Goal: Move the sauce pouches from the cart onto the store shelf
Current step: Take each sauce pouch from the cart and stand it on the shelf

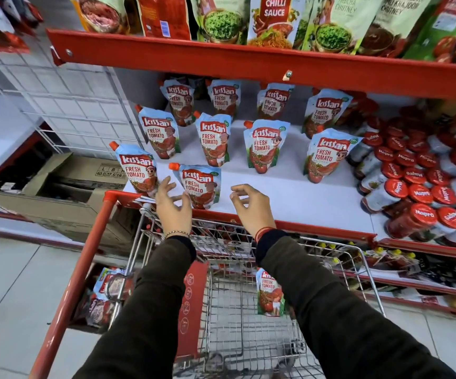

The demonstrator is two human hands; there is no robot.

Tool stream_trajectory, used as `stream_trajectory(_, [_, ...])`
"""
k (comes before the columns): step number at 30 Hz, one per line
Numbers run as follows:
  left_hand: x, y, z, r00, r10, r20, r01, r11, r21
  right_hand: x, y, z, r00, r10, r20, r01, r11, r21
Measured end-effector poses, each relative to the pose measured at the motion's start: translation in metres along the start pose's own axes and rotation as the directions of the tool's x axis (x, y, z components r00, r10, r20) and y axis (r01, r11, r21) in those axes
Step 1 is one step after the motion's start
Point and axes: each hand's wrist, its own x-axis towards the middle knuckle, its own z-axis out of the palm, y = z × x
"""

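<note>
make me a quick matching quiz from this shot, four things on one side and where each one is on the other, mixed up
Things:
1. chilli sauce pack
2. red-lidded jars
3. lone tomato sauce pouch
4. cardboard box

Places:
A. inside the wire cart
B. on the floor, left of the cart
C. top shelf
D. right end of the middle shelf

Pairs: 1-C, 2-D, 3-A, 4-B
</note>
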Motion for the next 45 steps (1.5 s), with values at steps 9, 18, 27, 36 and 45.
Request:
stream_trajectory(9, [-0.125,-0.06,0.056,0.954,0.05,0.296,-0.102,0.981,0.165,-0.073,0.111,-0.028,0.992,0.125,-0.015,-0.125,0.983,-0.132])
stream_trajectory(18, [-0.213,-0.131,0.128,0.803,-0.262,0.536,0.022,0.91,0.413,-0.121,0.236,-0.064,0.917,0.398,-0.038,-0.395,0.889,-0.233])
stream_trajectory(27, [-0.224,-0.21,0.198,0.743,-0.475,0.471,0.225,0.84,0.493,-0.103,0.335,-0.052,0.866,0.5,0.017,-0.49,0.854,-0.177])
stream_trajectory(36, [-0.192,-0.283,0.226,0.729,-0.539,0.422,0.108,0.699,0.707,-0.061,0.379,0.01,0.844,0.535,0.02,-0.51,0.815,-0.275])
stream_trajectory(45, [-0.176,-0.311,0.232,0.729,-0.616,0.299,0.335,0.702,0.629,-0.037,0.389,0.028,0.808,0.589,-0.031,-0.573,0.772,-0.274])
